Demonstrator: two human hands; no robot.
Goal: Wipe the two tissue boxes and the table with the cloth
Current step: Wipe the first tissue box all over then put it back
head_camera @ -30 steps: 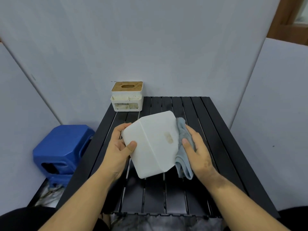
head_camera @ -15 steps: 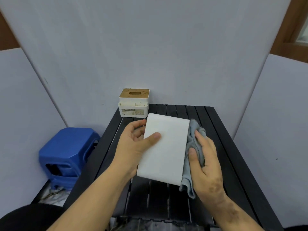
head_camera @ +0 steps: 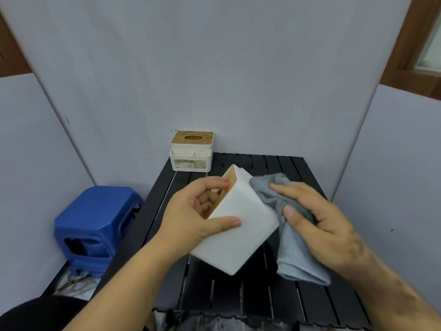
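My left hand (head_camera: 198, 218) grips a white tissue box (head_camera: 241, 232) and holds it tilted above the black slatted table (head_camera: 305, 302), its wooden top turned left toward my fingers. My right hand (head_camera: 319, 220) presses a grey-blue cloth (head_camera: 293, 254) against the box's right side; the cloth hangs down below the hand. A second tissue box (head_camera: 191, 151), white with a stained wooden lid, stands at the table's far left corner against the wall.
A blue plastic stool (head_camera: 95, 225) stands on the floor left of the table. Grey partition walls close in behind and on both sides. The table's right edge runs close to the right partition.
The held box has been rotated, so its wooden top now shows on the left. My right hand with the cloth has shifted up along the box's right side.
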